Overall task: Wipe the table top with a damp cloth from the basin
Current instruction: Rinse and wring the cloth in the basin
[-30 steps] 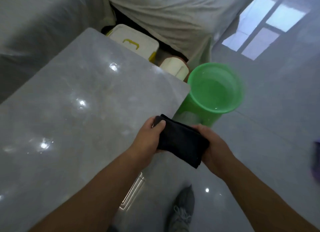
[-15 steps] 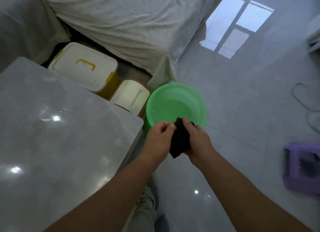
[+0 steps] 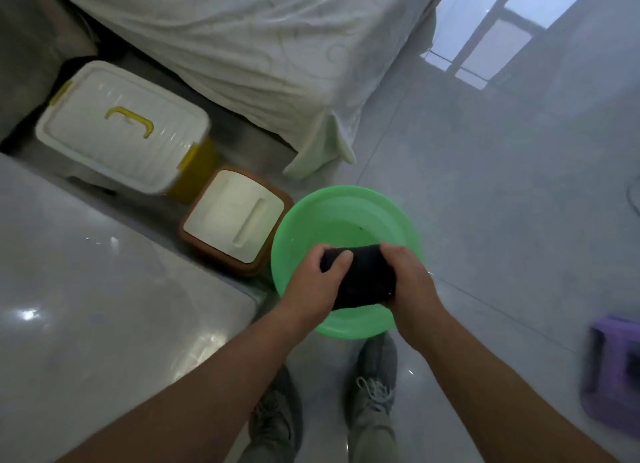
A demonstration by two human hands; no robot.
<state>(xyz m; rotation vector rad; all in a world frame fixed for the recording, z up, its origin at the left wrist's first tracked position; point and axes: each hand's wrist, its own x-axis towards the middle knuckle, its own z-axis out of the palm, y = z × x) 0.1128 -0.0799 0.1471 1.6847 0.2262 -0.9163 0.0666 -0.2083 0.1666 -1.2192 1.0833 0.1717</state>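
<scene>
A dark cloth (image 3: 363, 279) is bunched between both my hands, right over the green basin (image 3: 311, 220) that stands on the floor with a little water in it. My left hand (image 3: 317, 282) grips the cloth's left end, thumb on top. My right hand (image 3: 410, 282) grips its right end, fingers wrapped under it. The grey glossy table top (image 3: 104, 306) fills the lower left, with its corner just left of the basin.
A white storage box with yellow handle (image 3: 121, 130) and a smaller brown box with white lid (image 3: 235, 223) stand on the floor beyond the table. A sheet-covered bed (image 3: 259, 47) lies behind. A purple stool (image 3: 613, 369) is at right. My shoes (image 3: 375, 379) stand below the basin.
Both hands carried the cloth from over the table's corner to above the basin. The cloth went from folded flat to bunched between the hands. The view swung right and down.
</scene>
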